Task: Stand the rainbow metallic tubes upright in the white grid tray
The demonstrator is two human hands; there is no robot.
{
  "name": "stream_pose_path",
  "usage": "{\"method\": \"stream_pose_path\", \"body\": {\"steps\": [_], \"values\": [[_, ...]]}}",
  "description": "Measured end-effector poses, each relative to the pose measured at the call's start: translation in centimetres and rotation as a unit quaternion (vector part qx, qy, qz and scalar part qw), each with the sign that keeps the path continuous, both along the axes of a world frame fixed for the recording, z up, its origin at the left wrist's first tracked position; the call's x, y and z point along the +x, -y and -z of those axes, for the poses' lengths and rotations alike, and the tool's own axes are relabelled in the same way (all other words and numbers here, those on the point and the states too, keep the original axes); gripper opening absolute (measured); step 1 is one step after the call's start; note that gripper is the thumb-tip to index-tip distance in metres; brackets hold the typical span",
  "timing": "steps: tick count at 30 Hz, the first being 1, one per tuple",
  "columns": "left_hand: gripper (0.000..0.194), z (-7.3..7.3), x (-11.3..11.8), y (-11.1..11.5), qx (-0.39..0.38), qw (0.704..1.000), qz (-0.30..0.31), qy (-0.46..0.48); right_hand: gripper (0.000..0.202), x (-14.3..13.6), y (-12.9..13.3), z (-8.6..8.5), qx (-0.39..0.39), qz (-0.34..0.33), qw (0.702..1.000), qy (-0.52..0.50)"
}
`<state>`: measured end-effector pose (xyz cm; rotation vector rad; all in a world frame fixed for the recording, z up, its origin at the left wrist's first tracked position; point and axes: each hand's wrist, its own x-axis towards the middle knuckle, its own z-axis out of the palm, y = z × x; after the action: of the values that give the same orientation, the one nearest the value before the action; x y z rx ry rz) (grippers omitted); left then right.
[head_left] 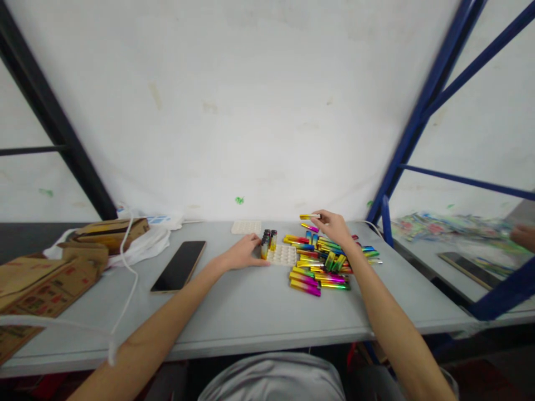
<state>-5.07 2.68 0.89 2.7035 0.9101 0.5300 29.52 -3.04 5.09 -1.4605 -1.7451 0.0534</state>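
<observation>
Several lighters point(274, 239) stand upright at the left end of a small white tray point(285, 255) with rows of holes. My left hand point(244, 253) brackets that end, thumb at the tray's near corner and fingers beside the standing lighters. Above the back of the pile, my right hand point(333, 225) pinches a yellow lighter point(308, 216) held level, its tip pointing left. Right of the tray lies a loose pile of shiny lighters point(324, 262) in yellow, green, blue and magenta.
Another white tray point(246, 227) lies near the wall. To the left are a phone point(179, 266), a white cable point(129, 267) and cardboard boxes point(54, 273). A blue metal frame point(412, 133) rises at right; beyond it another person's hand point(522, 236) shows over a neighbouring table.
</observation>
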Motion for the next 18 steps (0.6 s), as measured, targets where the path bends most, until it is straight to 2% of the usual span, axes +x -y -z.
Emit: {"method": "stream_pose_path", "body": {"steps": [3,7,11,15,18], "values": [[0.07,0.0,0.0,0.1,0.003,1.0,0.0,0.0,0.048,-2.1,-0.2,0.4,0.004,-0.033,0.996,-0.088],[0.068,-0.2,0.1,0.2,0.002,1.0,0.001,-0.008,0.057,-4.4,-0.9,1.9,-0.02,-0.046,0.984,-0.17],[0.069,-0.2,0.1,0.2,-0.001,1.0,0.002,-0.007,0.055,-6.7,-1.0,3.1,-0.063,-0.109,0.952,-0.28],[0.069,-0.1,0.1,0.2,-0.003,1.0,0.004,-0.004,0.051,-8.8,0.1,2.9,-0.139,-0.205,0.9,-0.359],[0.069,0.0,0.0,0.1,-0.002,1.0,0.004,0.004,0.05,-10.3,1.0,2.1,-0.14,-0.238,0.884,-0.377]]}}
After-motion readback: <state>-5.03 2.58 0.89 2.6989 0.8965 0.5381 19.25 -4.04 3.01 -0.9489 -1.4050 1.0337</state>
